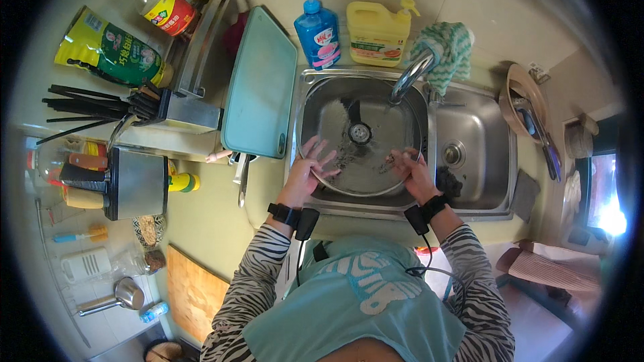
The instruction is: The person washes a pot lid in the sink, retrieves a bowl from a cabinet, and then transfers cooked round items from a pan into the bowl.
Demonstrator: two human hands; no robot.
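Observation:
A large round clear glass lid (359, 194) with a thin rim is over the left basin (332, 110) of a stainless steel sink. My left hand (313, 163) grips its lower left edge, fingers spread across the pane. At the lower right edge, my right hand (410, 167) has hold of the rim, and its fingers look blurred through the glass. The basin's drain (360, 133) shows through the pane. Above the lid's upper right part arches the chrome faucet (411, 75), with a green and white striped cloth (448, 55) draped on it.
Right of the lid is a second basin (473, 125) with a dark scrubber (449, 181). Behind the sink stand a blue pump bottle (317, 30) and a yellow detergent jug (377, 35). A teal cutting board (261, 85) and a knife block (138, 183) stand to the left.

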